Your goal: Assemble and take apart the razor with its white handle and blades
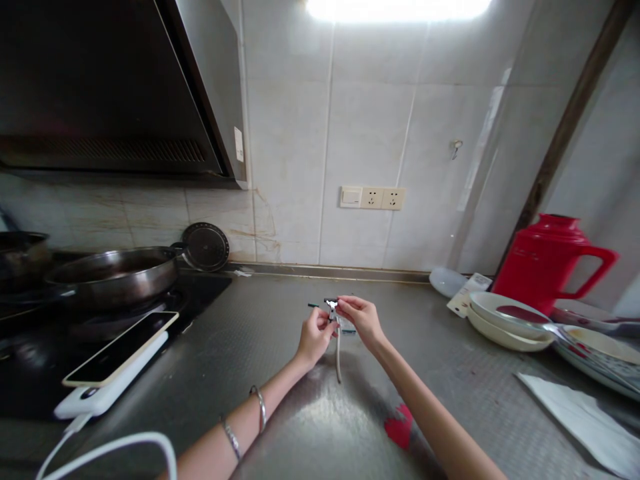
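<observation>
From here I see the left hand (316,337) pinching a small black-and-white part (331,306) over the middle of the metal counter (280,303), the right hand (361,321) gripping its right edge. I can't tell which secures the pale cord (339,357) trailing nearward. A slipped pinch could drop the part; a tugged cord could twist it.
</observation>
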Tool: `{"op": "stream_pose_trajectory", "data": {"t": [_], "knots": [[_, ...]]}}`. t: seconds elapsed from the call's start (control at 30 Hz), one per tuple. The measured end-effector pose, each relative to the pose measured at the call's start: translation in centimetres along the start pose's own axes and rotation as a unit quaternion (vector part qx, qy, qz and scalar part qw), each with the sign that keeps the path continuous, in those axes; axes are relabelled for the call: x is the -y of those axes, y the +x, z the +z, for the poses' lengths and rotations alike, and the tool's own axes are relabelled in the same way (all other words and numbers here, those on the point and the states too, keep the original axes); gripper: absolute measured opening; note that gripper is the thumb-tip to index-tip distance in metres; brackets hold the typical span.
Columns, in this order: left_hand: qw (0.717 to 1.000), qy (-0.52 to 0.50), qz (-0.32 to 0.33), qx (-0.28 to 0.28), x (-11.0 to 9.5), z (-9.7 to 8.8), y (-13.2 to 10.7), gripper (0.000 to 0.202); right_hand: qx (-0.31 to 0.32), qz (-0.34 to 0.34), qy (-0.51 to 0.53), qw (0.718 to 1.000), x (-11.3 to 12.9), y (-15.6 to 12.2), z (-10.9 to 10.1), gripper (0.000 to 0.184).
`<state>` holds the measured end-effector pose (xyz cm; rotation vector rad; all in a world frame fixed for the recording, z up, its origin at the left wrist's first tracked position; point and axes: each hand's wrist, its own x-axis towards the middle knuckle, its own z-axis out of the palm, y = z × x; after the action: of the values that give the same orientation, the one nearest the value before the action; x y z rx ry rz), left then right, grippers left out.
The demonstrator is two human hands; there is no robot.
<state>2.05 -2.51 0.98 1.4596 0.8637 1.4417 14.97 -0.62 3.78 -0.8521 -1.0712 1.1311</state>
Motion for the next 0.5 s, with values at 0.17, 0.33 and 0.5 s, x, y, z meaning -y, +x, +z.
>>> {"op": "stream_pose_trajectory", "data": {"t": [0.17,0.33,0.5], "knots": [[1.000,0.001,-0.005,-0.001,0.10,-0.02,0.06,0.023,0.001,-0.002,-0.005,1.000,-0.01,-0.04,-0.03,0.035],[1.000,-0.008,-0.010,0.000,0.23,0.05,0.18,0.024,0.014,-0.006,0.005,1.000,-0.12,0.03,-0.13,0.031],[1.000,-0.014,-0.017,0.002,0.32,0.09,0.25,0.027,0.019,-0.016,-0.009,1.000,0.23,-0.08,-0.10,0.033]]}}
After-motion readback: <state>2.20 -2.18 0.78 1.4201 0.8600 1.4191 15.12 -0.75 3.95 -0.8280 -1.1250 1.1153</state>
